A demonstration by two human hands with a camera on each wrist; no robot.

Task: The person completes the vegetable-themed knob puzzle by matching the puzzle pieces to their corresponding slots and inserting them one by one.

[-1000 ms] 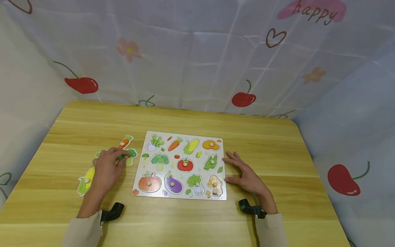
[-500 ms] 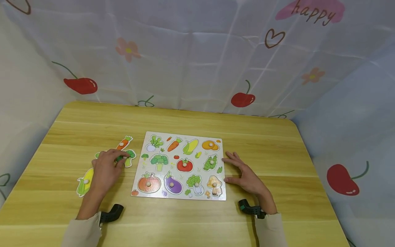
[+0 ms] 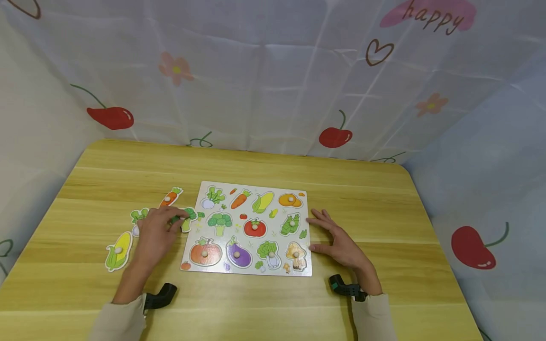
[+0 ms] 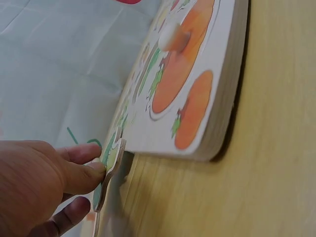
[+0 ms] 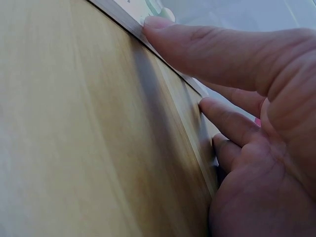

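Note:
My left hand (image 3: 157, 233) pinches a broccoli puzzle piece (image 3: 189, 220) between thumb and fingers, and its tip overlaps the left edge of the white puzzle board (image 3: 194, 246) in the head view. In the left wrist view the broccoli piece (image 4: 111, 165) is lifted above the table, close to the board's corner. At the board's right edge, my right hand (image 3: 341, 244) rests with fingers spread, thumb and fingertips at the edge. The board carries knobbed pieces such as a tomato (image 3: 255, 228) and an eggplant (image 3: 239, 254); the printed broccoli recess (image 3: 219, 223) shows no knob.
Left of the board lie a carrot piece (image 3: 171, 197), a corn piece (image 3: 119, 251) and a turnip piece (image 3: 138, 218), the last partly behind my left hand. Everything rests on a wooden table (image 3: 264, 308). A printed curtain (image 3: 256, 85) hangs along the table's back edge.
My left hand has lifted the broccoli piece and moved right with it to the board's edge, uncovering more of the turnip and corn pieces. My right hand has stayed in place.

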